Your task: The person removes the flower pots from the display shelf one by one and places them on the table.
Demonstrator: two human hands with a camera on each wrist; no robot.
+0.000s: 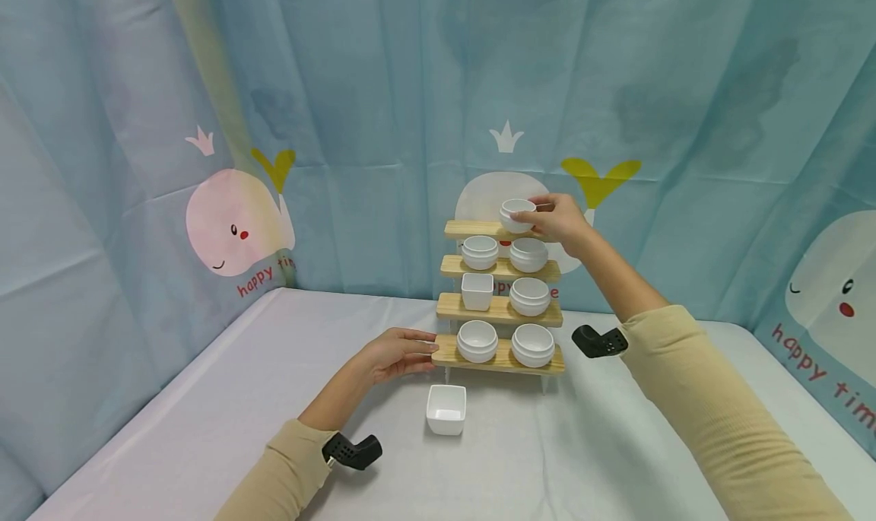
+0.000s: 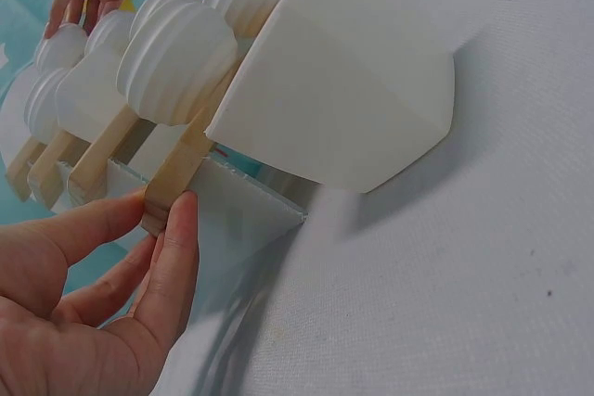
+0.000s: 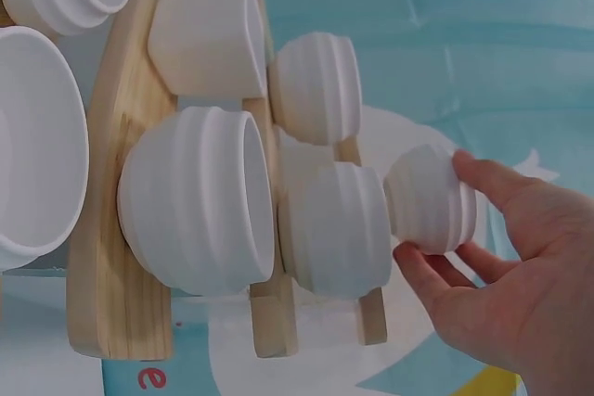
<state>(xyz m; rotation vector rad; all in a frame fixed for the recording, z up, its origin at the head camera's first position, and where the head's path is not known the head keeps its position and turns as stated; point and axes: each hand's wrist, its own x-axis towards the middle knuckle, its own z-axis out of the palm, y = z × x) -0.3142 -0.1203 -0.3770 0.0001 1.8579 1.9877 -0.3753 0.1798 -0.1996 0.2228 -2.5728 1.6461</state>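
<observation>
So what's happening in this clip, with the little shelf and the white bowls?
A person's right hand holds a round white bowl at the top step of a wooden rack standing on the table. Their left hand grips the left end of the bottom step. The three lower steps each carry two white bowls, one of them square. Another square bowl sits on the table in front of the rack.

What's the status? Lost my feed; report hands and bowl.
Right hand grips round bowl at top shelf. Left hand pinches bottom shelf end. Nothing blocking.
</observation>
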